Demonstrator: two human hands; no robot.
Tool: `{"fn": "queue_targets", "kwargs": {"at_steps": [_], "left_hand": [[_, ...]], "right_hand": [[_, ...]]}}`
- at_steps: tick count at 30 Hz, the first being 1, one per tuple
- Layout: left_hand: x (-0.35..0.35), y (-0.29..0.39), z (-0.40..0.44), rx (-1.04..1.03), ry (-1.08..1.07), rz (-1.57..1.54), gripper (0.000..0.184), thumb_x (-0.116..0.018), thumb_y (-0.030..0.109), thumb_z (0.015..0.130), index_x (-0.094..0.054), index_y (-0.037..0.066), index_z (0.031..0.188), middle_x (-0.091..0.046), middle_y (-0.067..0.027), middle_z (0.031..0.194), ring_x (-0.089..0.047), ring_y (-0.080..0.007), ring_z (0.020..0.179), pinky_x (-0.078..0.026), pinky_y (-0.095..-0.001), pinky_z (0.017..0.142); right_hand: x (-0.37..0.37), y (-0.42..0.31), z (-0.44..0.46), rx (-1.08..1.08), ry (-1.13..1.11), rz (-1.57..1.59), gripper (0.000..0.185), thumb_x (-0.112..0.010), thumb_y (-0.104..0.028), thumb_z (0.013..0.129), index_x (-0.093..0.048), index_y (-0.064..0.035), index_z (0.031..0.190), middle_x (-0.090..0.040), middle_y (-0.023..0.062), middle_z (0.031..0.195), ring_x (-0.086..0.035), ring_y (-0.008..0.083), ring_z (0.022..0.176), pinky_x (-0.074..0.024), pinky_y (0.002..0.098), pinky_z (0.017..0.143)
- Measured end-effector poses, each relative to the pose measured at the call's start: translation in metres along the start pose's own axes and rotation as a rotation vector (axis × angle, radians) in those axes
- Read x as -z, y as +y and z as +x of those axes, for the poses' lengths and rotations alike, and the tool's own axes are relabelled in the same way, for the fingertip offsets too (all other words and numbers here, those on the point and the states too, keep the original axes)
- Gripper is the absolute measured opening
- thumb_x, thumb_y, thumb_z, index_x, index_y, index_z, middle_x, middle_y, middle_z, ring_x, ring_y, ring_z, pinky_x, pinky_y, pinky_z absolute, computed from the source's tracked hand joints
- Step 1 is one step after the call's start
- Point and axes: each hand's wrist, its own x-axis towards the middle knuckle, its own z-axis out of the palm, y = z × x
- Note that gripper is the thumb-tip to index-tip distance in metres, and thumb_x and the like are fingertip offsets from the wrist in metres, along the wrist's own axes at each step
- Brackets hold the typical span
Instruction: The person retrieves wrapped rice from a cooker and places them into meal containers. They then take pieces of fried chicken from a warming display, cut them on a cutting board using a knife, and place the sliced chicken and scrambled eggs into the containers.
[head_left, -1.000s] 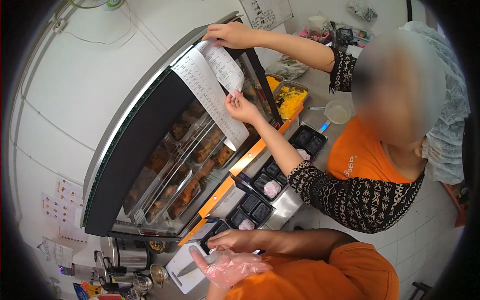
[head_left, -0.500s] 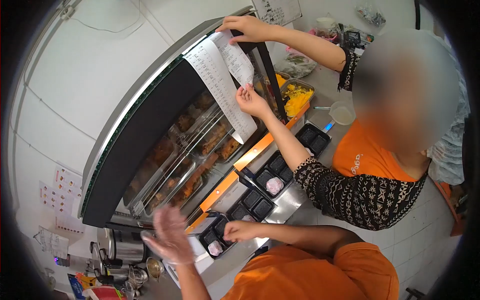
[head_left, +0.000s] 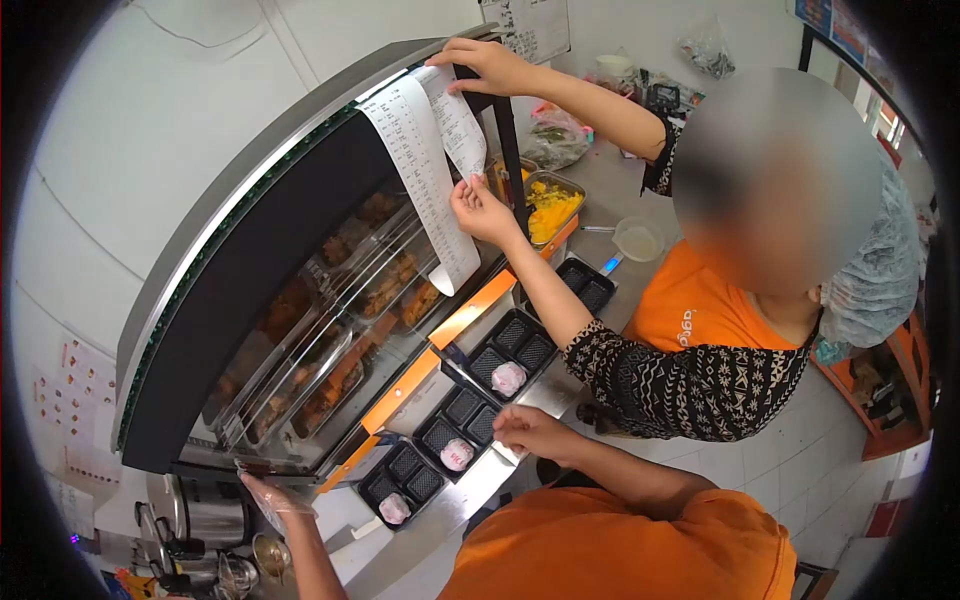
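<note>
My left hand, in a clear plastic glove, is open with its fingers stretched out by the lower corner of the glass display case. My bare right hand has its fingers curled together at the edge of a black compartment tray; whatever they hold, if anything, is hidden. A round wrapped item sits in that tray. Another wrapped item lies in the nearer tray, and a third in the tray farther right.
A co-worker in an orange apron holds a long printed receipt against the case top. Behind are a pan of yellow food and a measuring cup. Metal pots stand at the lower left.
My gloved left hand has moved away from my right hand, leftward to the case corner. My right hand has shifted right along the trays. The view has turned slightly.
</note>
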Motion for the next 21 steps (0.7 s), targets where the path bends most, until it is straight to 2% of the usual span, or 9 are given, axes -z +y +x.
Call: {"fn": "queue_targets", "kwargs": {"at_steps": [3, 4, 7, 8, 11, 15, 19, 20, 21], "left_hand": [[-0.044, 0.009, -0.02, -0.13, 0.308, 0.314, 0.074, -0.039, 0.057, 0.108, -0.035, 0.004, 0.16, -0.035, -0.0161, 0.166, -0.039, -0.0288, 0.148, -0.027, -0.0424, 0.125], [-0.034, -0.016, 0.008, -0.08, 0.345, 0.075, 0.072, -0.041, 0.055, 0.108, -0.04, 0.002, 0.157, -0.038, -0.0177, 0.164, -0.045, -0.0304, 0.144, -0.034, -0.0446, 0.121], [-0.079, 0.024, -0.037, -0.139, 0.367, 0.046, 0.072, -0.042, 0.055, 0.108, -0.045, 0.0, 0.154, -0.043, -0.0202, 0.16, -0.049, -0.0329, 0.14, -0.039, -0.0454, 0.118], [-0.088, 0.044, -0.054, -0.247, 0.474, 0.328, 0.074, -0.042, 0.057, 0.108, -0.047, -0.002, 0.151, -0.05, -0.0221, 0.154, -0.051, -0.0349, 0.138, -0.041, -0.0447, 0.115], [-0.051, 0.026, -0.015, -0.259, 0.473, 0.603, 0.074, -0.042, 0.058, 0.107, -0.049, -0.003, 0.149, -0.051, -0.0213, 0.152, -0.053, -0.0372, 0.135, -0.044, -0.0468, 0.113], [-0.054, 0.019, -0.019, -0.263, 0.501, 0.6, 0.069, -0.043, 0.057, 0.108, -0.056, -0.001, 0.143, -0.055, -0.0239, 0.145, -0.058, -0.0405, 0.127, -0.046, -0.0489, 0.109], [-0.031, 0.003, 0.006, -0.431, 0.478, 0.662, 0.064, -0.044, 0.053, 0.108, -0.059, 0.0, 0.14, -0.06, -0.0221, 0.14, -0.057, -0.0404, 0.129, -0.046, -0.047, 0.109], [0.021, -0.033, 0.055, -0.695, 0.351, 0.932, 0.067, -0.043, 0.055, 0.107, -0.061, -0.002, 0.137, -0.065, -0.0225, 0.133, -0.061, -0.0399, 0.123, -0.05, -0.0488, 0.104], [-0.015, 0.017, 0.021, -0.278, 0.153, 0.585, 0.066, -0.041, 0.052, 0.106, -0.063, -0.006, 0.131, -0.067, -0.0226, 0.127, -0.066, -0.0381, 0.114, -0.053, -0.0527, 0.099]], "right_hand": [[-0.02, -0.053, 0.006, 0.221, 0.151, 0.092, 0.047, -0.066, -0.005, 0.098, -0.041, -0.0052, 0.137, -0.063, 0.0047, 0.094, -0.055, 0.0094, 0.073, -0.0448, 0.0238, 0.067], [-0.024, -0.069, 0.012, 0.334, 0.196, 0.112, 0.053, -0.065, -0.003, 0.097, -0.037, -0.0055, 0.141, -0.064, 0.0064, 0.096, -0.055, 0.01, 0.073, -0.0457, 0.0241, 0.067], [-0.034, -0.133, 0.015, 0.634, 0.303, 0.268, 0.067, -0.061, 0.0, 0.097, -0.024, -0.0077, 0.152, -0.067, 0.0133, 0.104, -0.057, 0.0122, 0.073, -0.0487, 0.0258, 0.067], [-0.034, -0.151, 0.014, 0.716, 0.337, 0.271, 0.073, -0.059, 0.001, 0.097, -0.018, -0.0087, 0.156, -0.068, 0.0158, 0.108, -0.058, 0.0129, 0.073, -0.0497, 0.0263, 0.066], [-0.033, -0.194, 0.009, 0.954, 0.473, 0.324, 0.077, -0.06, -0.003, 0.1, -0.009, -0.0059, 0.159, -0.069, 0.0174, 0.11, -0.057, 0.0104, 0.07, -0.05, 0.0242, 0.067], [-0.007, -0.244, -0.005, 1.18, 0.52, 0.439, 0.083, -0.058, -0.005, 0.101, -0.001, -0.0071, 0.161, -0.069, 0.0217, 0.115, -0.058, 0.0122, 0.067, -0.0521, 0.0253, 0.069], [0.006, -0.273, -0.021, 1.241, 0.454, 0.491, 0.083, -0.059, -0.008, 0.101, -0.001, -0.0083, 0.16, -0.071, 0.0224, 0.113, -0.06, 0.0137, 0.066, -0.0536, 0.0266, 0.066], [0.007, -0.274, -0.022, 1.252, 0.463, 0.47, 0.084, -0.06, -0.009, 0.101, -0.001, -0.009, 0.16, -0.071, 0.0221, 0.112, -0.06, 0.0138, 0.066, -0.0538, 0.0266, 0.064], [0.009, -0.265, -0.016, 1.319, 0.415, 0.366, 0.073, -0.055, -0.008, 0.102, -0.013, -0.0114, 0.162, -0.071, 0.0243, 0.114, -0.062, 0.0146, 0.067, -0.0542, 0.028, 0.063]]}}
